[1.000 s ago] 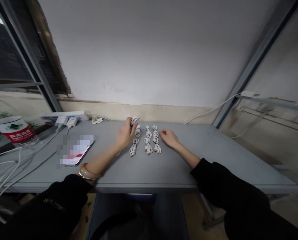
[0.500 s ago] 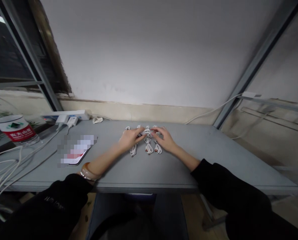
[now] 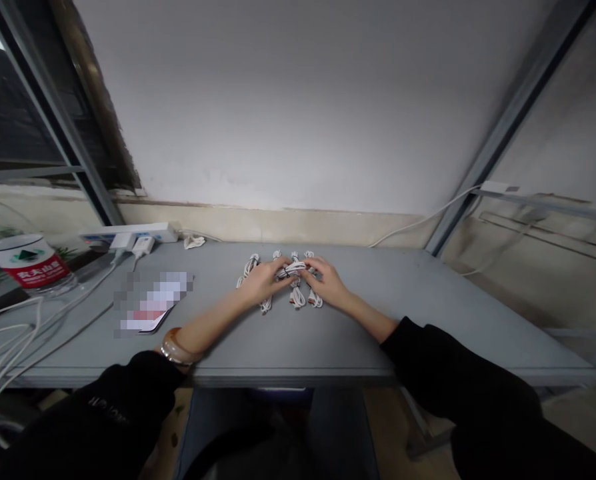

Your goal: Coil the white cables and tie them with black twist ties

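Several small white coiled cables [image 3: 298, 297] lie in rows on the grey table [image 3: 288, 340], near its far middle. My left hand [image 3: 263, 280] and my right hand [image 3: 328, 283] meet over them, fingers pinched on the two ends of one coiled cable [image 3: 293, 268] that lies crosswise between them. Another bundle [image 3: 251, 265] sits just left of my left hand. Some bundles are hidden under the hands.
A phone [image 3: 151, 300] lies left of the hands. A white power strip [image 3: 133, 233] with plugs sits at the back left, and white cords [image 3: 8, 340] trail off the left edge. A water bottle [image 3: 15, 250] stands at far left. A metal post [image 3: 503, 127] rises on the right.
My left hand set down the bundle it held up at the back left and came in. Both hands have closed on one cable over the rows.
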A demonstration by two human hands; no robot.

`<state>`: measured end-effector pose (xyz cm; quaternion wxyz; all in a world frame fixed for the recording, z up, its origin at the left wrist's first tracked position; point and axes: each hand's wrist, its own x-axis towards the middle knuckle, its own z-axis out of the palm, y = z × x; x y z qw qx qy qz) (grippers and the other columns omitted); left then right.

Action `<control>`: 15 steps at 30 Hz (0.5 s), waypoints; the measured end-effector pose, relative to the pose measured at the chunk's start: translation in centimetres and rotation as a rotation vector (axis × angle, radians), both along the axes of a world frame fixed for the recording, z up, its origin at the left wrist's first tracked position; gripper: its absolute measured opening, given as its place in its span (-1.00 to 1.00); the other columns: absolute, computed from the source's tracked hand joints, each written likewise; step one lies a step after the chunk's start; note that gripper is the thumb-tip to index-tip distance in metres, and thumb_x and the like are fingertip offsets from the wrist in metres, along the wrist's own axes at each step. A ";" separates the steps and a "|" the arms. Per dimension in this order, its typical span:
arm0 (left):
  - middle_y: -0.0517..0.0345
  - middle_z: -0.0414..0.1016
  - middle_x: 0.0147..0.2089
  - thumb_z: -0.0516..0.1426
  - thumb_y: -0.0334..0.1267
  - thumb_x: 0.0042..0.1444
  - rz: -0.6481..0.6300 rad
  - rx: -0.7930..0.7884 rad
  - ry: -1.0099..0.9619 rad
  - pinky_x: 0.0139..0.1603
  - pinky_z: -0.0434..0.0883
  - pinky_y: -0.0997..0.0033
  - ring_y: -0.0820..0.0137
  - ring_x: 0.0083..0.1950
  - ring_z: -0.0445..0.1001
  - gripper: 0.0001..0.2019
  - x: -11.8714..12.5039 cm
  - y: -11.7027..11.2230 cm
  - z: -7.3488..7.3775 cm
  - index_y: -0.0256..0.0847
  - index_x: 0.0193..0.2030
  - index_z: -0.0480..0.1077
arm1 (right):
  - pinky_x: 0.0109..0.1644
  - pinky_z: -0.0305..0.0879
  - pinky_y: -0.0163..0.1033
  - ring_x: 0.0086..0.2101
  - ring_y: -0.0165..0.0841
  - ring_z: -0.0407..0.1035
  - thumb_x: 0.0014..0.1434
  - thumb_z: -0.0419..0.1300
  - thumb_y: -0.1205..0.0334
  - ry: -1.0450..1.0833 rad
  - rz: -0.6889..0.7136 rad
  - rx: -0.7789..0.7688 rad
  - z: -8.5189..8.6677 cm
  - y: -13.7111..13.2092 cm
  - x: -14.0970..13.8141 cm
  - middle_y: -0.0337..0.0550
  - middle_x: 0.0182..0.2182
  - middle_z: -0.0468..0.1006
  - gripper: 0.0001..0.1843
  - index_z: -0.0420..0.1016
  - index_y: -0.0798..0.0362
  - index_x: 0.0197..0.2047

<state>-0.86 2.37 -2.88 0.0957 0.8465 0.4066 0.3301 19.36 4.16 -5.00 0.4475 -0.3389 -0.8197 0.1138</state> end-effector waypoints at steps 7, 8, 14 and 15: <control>0.08 0.58 -0.21 0.09 -0.28 0.08 -0.043 -0.087 -0.120 -0.16 0.38 0.37 0.38 -0.25 0.46 -0.70 0.3 0.0 0.1 -0.23 -0.06 0.47 | -0.09 0.30 -0.21 -0.20 -0.29 0.39 0.27 0.07 0.12 0.100 -0.116 -0.095 0.1 0.3 0.1 -0.10 -0.26 0.55 -0.75 0.53 0.04 -0.18; 0.07 0.58 -0.19 0.07 -0.32 0.06 -0.049 -0.110 -0.126 -0.15 0.39 0.37 0.37 -0.24 0.47 -0.68 0.4 0.0 0.3 -0.25 -0.05 0.47 | -0.10 0.30 -0.22 -0.20 -0.29 0.40 0.27 0.06 0.11 0.118 -0.129 -0.107 0.1 0.4 0.1 -0.09 -0.26 0.56 -0.73 0.53 0.05 -0.19; 0.08 0.63 -0.12 0.02 -0.23 0.17 -0.054 -0.119 -0.157 -0.24 0.40 0.41 0.38 -0.26 0.49 -0.63 0.7 -0.4 0.5 -0.24 0.04 0.50 | -0.16 0.32 -0.24 -0.27 -0.30 0.43 0.25 0.05 0.06 0.208 -0.196 -0.179 0.0 0.7 0.2 -0.10 -0.31 0.56 -0.70 0.47 0.07 -0.13; 0.08 0.63 -0.13 0.02 -0.19 0.19 -0.036 -0.109 -0.165 -0.26 0.40 0.41 0.38 -0.28 0.48 -0.62 0.7 -0.4 0.4 -0.23 0.05 0.50 | -0.17 0.31 -0.24 -0.27 -0.30 0.43 0.24 0.07 0.05 0.227 -0.221 -0.160 0.1 0.6 0.2 -0.11 -0.32 0.56 -0.69 0.45 0.07 -0.09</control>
